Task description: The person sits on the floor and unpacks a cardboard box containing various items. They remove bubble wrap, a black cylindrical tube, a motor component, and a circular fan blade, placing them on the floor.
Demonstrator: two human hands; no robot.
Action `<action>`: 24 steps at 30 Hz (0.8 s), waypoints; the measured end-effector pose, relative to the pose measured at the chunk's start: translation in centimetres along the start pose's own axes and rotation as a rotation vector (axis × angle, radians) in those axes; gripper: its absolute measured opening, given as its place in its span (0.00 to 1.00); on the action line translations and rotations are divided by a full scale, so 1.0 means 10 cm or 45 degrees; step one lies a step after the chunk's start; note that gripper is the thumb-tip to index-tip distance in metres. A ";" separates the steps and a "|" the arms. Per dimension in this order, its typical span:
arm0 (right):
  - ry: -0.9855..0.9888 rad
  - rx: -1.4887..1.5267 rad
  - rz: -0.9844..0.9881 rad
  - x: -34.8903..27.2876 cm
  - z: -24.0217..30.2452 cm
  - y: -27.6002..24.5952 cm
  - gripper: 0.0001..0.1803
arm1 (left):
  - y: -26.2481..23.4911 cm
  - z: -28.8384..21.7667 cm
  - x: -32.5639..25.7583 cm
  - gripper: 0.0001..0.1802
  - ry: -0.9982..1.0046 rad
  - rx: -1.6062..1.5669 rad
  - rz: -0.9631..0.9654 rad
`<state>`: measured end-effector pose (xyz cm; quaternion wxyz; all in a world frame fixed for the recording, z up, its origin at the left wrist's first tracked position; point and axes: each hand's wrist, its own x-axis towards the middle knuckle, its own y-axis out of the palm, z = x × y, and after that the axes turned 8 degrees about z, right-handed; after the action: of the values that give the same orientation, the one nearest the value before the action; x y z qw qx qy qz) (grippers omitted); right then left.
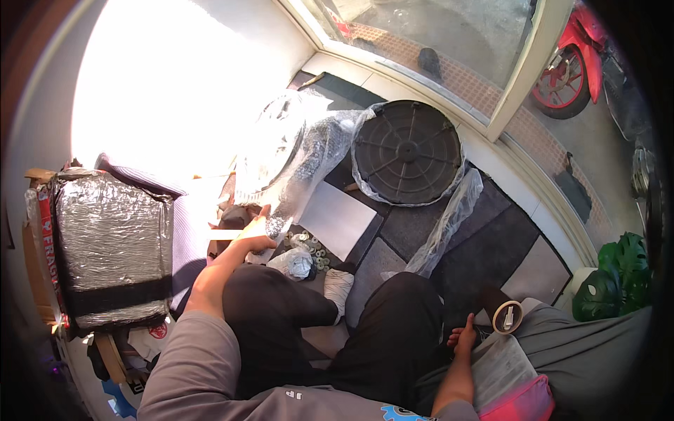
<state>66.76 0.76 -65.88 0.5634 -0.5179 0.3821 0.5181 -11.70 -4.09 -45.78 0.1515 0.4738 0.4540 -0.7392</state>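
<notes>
My left hand (258, 233) reaches forward with index finger and thumb apart, beside the lower end of crumpled bubble wrap (317, 144). Whether it touches the wrap is hard to tell. Just right of it lie a crumpled clear plastic bag (293, 262) and several small ring-shaped pieces (319, 250). A flat white sheet or board (339, 219) rests behind them. Low on the right, my right hand (463, 337) hangs by my knee, fingers loosely bent and thumb apart, with nothing visible in it.
A round black ribbed lid-like disc (407, 153) edged in clear plastic lies ahead, near the glass door frame (484, 126). A plastic-wrapped box (116, 245) stands left. On the right are a tape roll (507, 318), another person's grey-clad leg (583, 344) and a plant (618, 281).
</notes>
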 end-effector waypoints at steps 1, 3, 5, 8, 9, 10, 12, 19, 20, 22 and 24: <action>-0.008 0.000 -0.014 0.00 0.02 0.02 0.54 | 0.04 -0.05 -0.03 0.35 -0.023 0.014 0.030; 0.011 -0.019 -0.063 0.00 0.06 0.04 0.53 | 0.08 -0.15 -0.09 0.39 -0.066 0.027 0.111; 0.025 -0.006 -0.032 -0.02 0.07 0.04 0.53 | 0.09 -0.24 -0.14 0.43 -0.105 0.046 0.183; 0.041 -0.020 -0.032 -0.04 0.08 0.01 0.53 | 0.08 -0.33 -0.19 0.49 -0.140 0.057 0.219; 0.058 -0.025 -0.040 -0.05 0.08 0.01 0.53 | 0.09 -0.35 -0.22 0.52 -0.139 0.058 0.200; 0.051 -0.023 -0.027 -0.06 0.08 0.01 0.53 | 0.09 -0.37 -0.24 0.54 -0.132 0.059 0.160; 0.086 0.008 -0.039 -0.06 0.09 0.02 0.52 | 0.12 -0.39 -0.28 0.59 -0.088 0.061 0.017; 0.023 -0.012 0.004 -0.01 0.05 0.01 0.51 | 0.25 -0.44 -0.32 0.70 0.040 0.085 -0.336; 0.036 -0.020 -0.016 0.02 0.03 -0.01 0.51 | 0.25 -0.46 -0.30 0.66 0.007 0.116 -0.271; -0.025 -0.066 -0.045 0.08 -0.01 -0.03 0.51 | 0.22 -0.52 -0.25 0.60 -0.041 0.208 -0.146; -0.006 -0.110 -0.085 0.15 -0.05 -0.05 0.50 | 0.15 -0.58 -0.24 0.55 -0.067 0.326 -0.080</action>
<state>67.50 0.60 -67.29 0.5583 -0.5531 0.3406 0.5162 -6.24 -0.70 -45.32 0.0784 0.4552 0.3663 -0.8077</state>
